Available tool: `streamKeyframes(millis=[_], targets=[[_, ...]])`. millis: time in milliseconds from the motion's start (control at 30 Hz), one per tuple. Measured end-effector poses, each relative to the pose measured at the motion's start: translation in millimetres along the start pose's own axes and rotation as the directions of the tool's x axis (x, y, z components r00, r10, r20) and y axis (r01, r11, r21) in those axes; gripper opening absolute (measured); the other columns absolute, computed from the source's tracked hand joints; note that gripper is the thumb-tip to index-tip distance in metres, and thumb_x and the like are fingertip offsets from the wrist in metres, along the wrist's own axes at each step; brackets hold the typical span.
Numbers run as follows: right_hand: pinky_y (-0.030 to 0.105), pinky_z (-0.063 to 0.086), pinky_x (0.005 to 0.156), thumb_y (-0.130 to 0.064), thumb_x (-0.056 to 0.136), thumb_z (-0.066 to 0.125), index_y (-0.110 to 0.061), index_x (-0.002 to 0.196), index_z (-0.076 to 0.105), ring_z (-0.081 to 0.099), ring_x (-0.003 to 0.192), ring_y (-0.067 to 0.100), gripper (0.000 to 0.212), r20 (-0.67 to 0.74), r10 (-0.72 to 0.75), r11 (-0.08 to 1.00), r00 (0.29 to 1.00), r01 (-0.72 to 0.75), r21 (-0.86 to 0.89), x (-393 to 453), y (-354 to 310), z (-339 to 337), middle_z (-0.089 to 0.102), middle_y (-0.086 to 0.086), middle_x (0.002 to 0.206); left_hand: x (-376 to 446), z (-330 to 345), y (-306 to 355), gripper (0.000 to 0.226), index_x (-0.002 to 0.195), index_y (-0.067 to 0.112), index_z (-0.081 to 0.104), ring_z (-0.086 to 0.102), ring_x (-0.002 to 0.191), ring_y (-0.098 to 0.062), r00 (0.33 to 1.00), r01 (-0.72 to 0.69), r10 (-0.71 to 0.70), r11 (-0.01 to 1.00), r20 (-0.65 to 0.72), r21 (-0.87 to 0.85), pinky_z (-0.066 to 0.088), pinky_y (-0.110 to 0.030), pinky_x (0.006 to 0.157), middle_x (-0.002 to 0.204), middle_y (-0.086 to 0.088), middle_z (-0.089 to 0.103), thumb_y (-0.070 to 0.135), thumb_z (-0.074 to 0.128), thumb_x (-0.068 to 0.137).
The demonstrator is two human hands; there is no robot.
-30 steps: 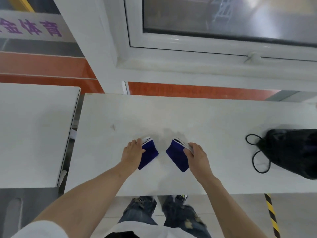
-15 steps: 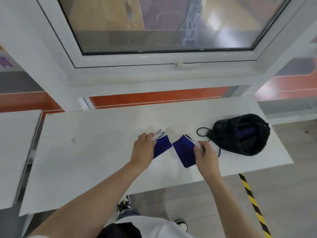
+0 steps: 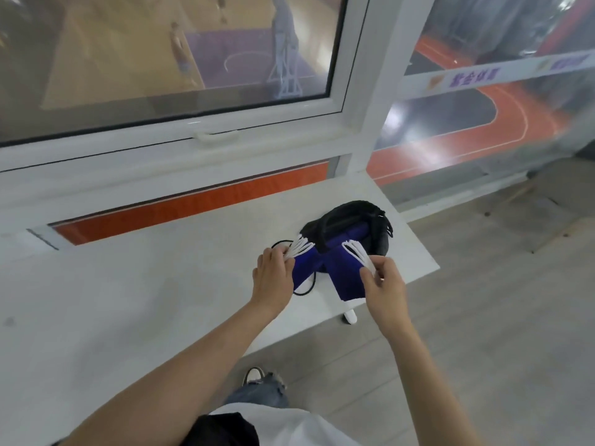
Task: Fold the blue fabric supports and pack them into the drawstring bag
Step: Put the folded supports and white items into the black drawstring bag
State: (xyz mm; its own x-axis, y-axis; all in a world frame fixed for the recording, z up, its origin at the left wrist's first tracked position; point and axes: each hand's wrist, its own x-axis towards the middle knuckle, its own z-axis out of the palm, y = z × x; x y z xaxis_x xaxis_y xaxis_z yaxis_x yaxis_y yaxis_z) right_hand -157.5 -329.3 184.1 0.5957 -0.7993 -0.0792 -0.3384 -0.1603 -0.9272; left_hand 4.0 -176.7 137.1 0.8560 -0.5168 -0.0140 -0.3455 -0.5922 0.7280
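Each hand is gripping one of two folded blue supports, left hand (image 3: 272, 276) holding the left support (image 3: 302, 268) and right hand (image 3: 384, 286) the right support (image 3: 344, 272), beside one black drawstring bag (image 3: 351, 220).

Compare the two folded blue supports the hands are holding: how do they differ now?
The left support is largely hidden behind the left hand; the right support shows a broad blue face beside the right hand. The left one lies over the black cord; the right one reaches the table edge. Both are blue with white edges, near the drawstring bag.

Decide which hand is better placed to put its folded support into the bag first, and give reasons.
Probably the right hand: its blue support sits just before the black bag; the left hand is farther off.
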Motion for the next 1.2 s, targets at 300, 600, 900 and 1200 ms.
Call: streamKeyframes(millis=[300,600,900,1200], targets=[[0.030,0.053,0.078,-0.014,0.100,0.057,-0.031,0.120,0.059,0.059,0.083,0.020,0.027,-0.055,0.027,0.997,0.998,-0.031,-0.073,109,28,-46,0.063,0.004,0.091,80,68,55,0.013,0.114,0.026,0.056,0.055,0.105,-0.014,0.999,-0.032,0.033,0.994,0.007,-0.100,0.045,-0.045,0.097,0.113,0.011,0.056,0.027,0.052,0.101],[0.034,0.053,0.080,-0.012,0.101,0.054,-0.034,0.116,0.056,0.061,0.085,0.010,0.026,-0.007,0.046,0.987,0.999,-0.046,-0.156,214,28,-65,0.063,-0.008,0.091,146,99,76,0.013,0.110,0.028,0.059,0.058,0.089,-0.005,0.990,0.100,-0.093,0.993,0.107,-0.056,0.051,-0.032,0.072,0.109,0.015,0.061,0.034,0.057,0.098],[0.028,0.046,0.084,-0.010,0.100,0.051,-0.031,0.119,0.054,0.061,0.101,0.009,0.029,0.350,0.005,0.959,0.937,0.095,-0.266,299,41,-44,0.064,-0.017,0.109,165,111,66,0.020,0.114,0.027,0.060,0.063,0.097,-0.014,0.958,0.283,-0.284,0.959,0.038,0.030,0.056,-0.044,0.083,0.114,0.011,0.064,0.036,0.060,0.095],[0.030,0.046,0.070,-0.006,0.099,0.050,-0.035,0.103,0.052,0.059,0.084,0.016,0.030,0.756,-0.034,0.872,0.654,0.389,-0.297,378,57,-28,0.065,-0.010,0.096,152,130,77,0.022,0.119,0.025,0.057,0.062,0.102,-0.017,0.853,0.520,-0.511,0.851,-0.107,0.074,0.052,-0.040,0.084,0.120,0.010,0.061,0.034,0.058,0.098]])
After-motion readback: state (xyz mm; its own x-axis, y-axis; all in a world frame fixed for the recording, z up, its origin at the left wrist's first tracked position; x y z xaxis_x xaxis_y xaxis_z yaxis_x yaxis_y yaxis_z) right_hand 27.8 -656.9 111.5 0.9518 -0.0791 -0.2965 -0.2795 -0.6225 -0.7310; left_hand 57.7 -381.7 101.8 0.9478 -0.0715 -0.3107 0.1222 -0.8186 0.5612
